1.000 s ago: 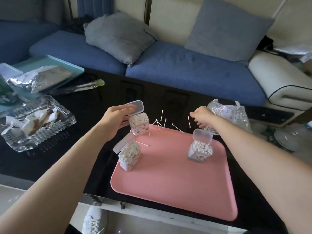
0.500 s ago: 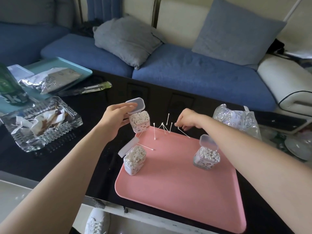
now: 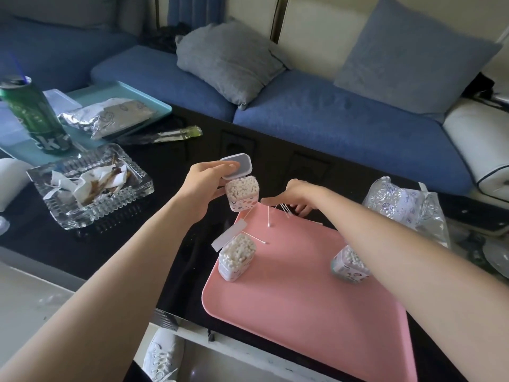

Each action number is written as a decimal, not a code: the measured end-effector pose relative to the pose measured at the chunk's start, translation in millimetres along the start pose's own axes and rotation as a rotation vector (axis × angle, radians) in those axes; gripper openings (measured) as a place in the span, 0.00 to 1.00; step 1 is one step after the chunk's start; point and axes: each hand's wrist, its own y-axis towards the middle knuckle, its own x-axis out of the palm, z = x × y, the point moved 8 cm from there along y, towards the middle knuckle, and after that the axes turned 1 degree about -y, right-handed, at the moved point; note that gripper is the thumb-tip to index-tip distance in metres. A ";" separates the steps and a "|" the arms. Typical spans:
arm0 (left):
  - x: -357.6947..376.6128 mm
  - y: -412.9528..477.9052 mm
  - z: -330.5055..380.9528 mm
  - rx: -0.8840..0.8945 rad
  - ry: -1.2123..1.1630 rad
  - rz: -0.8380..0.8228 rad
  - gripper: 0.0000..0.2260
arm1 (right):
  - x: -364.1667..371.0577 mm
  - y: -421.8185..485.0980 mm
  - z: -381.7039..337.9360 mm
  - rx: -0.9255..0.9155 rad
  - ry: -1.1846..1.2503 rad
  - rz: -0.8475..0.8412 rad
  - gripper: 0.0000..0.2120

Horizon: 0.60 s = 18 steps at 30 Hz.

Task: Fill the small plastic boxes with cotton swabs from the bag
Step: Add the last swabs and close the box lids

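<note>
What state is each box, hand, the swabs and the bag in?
left hand, grips far box upright.
far box, lid open, full.
near-left box, on tray, lid open, full.
right box, on tray, full, lid hidden by forearm.
right hand, fingers curled on loose swabs.
loose swabs, scattered at the tray's far edge.
bag, crumpled beside tray.

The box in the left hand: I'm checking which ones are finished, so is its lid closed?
No: the box held by the left hand has its lid flipped up, swabs showing inside.

Two boxes (image 3: 237,256) on tray (image 3: 303,299); bag (image 3: 405,205) right.
</note>
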 end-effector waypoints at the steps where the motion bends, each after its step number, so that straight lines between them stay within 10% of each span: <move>1: -1.7 -1.0 0.0 0.000 -0.001 0.006 0.12 | 2.3 0.6 -4.5 -0.004 -0.025 -0.003 0.47; 18: 0.1 -7.3 5.0 0.010 -0.011 0.011 0.07 | 2.1 11.0 -16.7 -0.122 -0.132 0.117 0.15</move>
